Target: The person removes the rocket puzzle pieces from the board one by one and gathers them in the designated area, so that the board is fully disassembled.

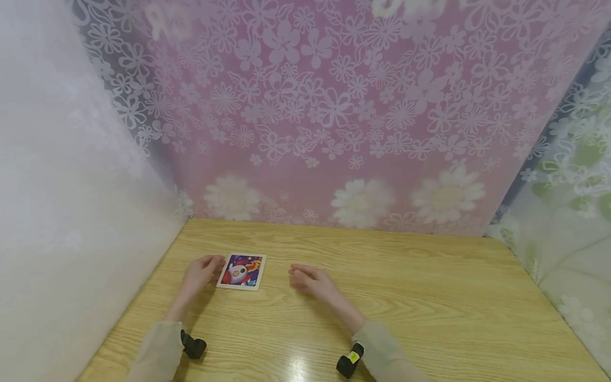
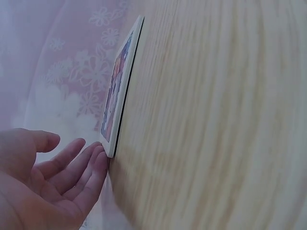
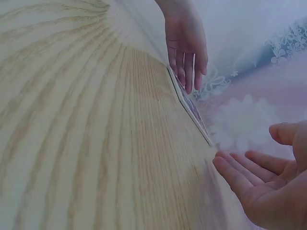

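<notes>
A flat square picture puzzle [image 1: 242, 271] with a pale border and a colourful rocket picture lies on the left part of the wooden table. At its left edge is my left hand [image 1: 202, 272], fingers loosely extended; in the left wrist view the fingertips [image 2: 101, 152] are right at the board's near corner. My right hand [image 1: 312, 282] hovers a short way to the right of the board, apart from it, its fingers relaxed with nothing in them. The right wrist view shows this hand [image 3: 268, 184] palm inward, facing the board's edge.
The wood-grain table [image 1: 406, 297] stretches far to the right. Behind it hangs a pink flowered curtain [image 1: 334, 106], with a whitish sheet [image 1: 86, 159] on the left and a flowered one [image 1: 573, 175] on the right. Black cameras [image 1: 193, 346] are strapped at both wrists.
</notes>
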{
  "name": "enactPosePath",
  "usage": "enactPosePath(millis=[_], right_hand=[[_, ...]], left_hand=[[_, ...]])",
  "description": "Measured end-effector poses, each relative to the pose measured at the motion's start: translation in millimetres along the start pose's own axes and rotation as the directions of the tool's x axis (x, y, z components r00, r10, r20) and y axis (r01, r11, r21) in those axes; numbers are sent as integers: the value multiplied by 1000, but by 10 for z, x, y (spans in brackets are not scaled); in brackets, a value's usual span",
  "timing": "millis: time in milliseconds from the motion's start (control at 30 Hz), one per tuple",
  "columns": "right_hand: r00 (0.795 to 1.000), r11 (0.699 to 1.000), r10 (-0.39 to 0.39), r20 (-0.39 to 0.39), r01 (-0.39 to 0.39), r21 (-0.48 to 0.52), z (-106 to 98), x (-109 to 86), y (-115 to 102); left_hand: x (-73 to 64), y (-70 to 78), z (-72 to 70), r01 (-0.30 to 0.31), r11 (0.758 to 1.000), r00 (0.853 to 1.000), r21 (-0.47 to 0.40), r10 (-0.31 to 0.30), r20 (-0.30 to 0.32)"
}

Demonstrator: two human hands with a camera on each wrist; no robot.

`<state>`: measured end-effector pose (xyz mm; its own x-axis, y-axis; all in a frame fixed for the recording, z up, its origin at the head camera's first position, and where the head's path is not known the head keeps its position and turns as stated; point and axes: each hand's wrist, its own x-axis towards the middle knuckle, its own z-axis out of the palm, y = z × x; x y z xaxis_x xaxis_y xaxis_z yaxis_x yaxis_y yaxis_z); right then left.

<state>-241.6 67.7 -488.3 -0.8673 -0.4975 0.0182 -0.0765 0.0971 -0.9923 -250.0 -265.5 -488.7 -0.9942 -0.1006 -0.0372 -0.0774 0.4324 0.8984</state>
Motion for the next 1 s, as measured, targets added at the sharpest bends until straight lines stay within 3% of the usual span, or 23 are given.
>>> enactPosePath(millis=[233,633,833,1000], right_hand=[[998,997,46,41,-49,57,50,48,-25],[993,983,119,23,-121,137,89,143,23],[991,978,118,58,-126,168,98,162,25],[987,970,155,30,-158,186,120,194,33]], left_hand=[[10,4,74,13,999,1000,-34,-13,-12],[-5,92,243,8,998,1000,-56,-7,6],[13,98,272,13,998,1000,-65,-13,11],[23,105,289,12,997,1000,-78,-11,22]])
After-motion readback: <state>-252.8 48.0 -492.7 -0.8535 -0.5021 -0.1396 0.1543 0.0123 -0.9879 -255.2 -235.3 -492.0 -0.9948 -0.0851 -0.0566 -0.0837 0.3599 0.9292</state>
